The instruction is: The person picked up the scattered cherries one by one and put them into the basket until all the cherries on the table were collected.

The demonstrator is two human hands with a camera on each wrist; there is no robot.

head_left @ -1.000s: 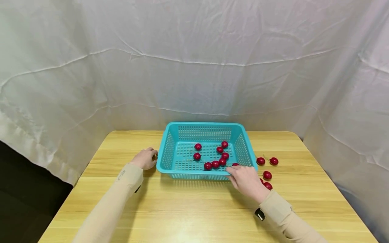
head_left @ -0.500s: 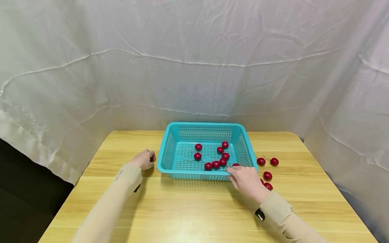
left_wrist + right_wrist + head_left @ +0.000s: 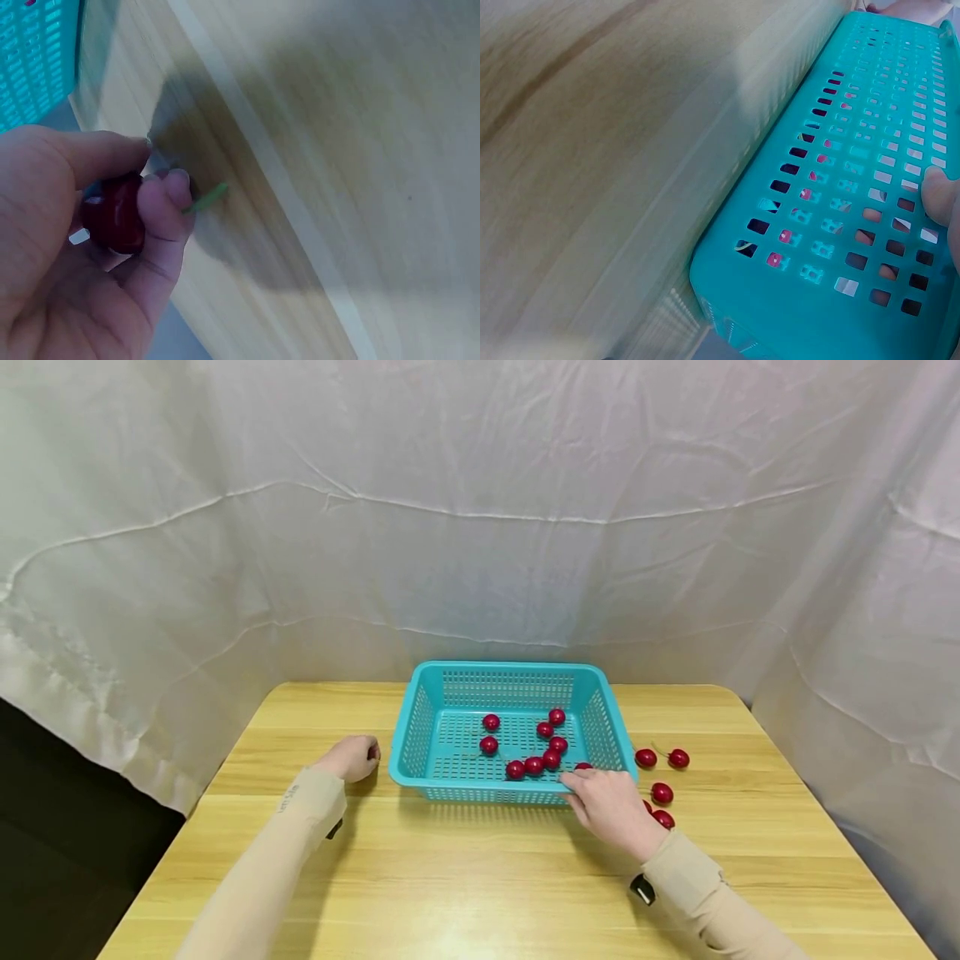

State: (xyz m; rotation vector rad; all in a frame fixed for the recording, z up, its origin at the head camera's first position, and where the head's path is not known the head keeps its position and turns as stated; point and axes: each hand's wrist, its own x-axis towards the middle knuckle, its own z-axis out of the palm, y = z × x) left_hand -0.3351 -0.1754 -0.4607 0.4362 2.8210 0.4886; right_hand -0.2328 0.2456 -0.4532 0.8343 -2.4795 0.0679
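My left hand point(image 3: 352, 758) is just left of the blue perforated basket point(image 3: 480, 784), low over the table. Its curled fingers hold a dark red cherry point(image 3: 114, 216), whose green stem point(image 3: 206, 199) sticks out past the fingertips in the left wrist view. From the head that cherry is hidden by the hand. My right hand point(image 3: 609, 806) grips the near rim of the basket at its right corner, thumb point(image 3: 937, 196) pressed on the outer wall and fingers inside. Several cherries point(image 3: 534, 766) lie on the basket's floor, mostly toward the right half.
To the right of the basket, several more cherries point(image 3: 662, 793) are scattered on the wooden table point(image 3: 480, 877), one partly behind my right hand. A pale cloth curtain point(image 3: 495, 568) hangs behind the table and along both sides.
The left hand has drawn slightly left, away from the basket's side, and its fingers have curled in further. The right hand and the basket stay in place.
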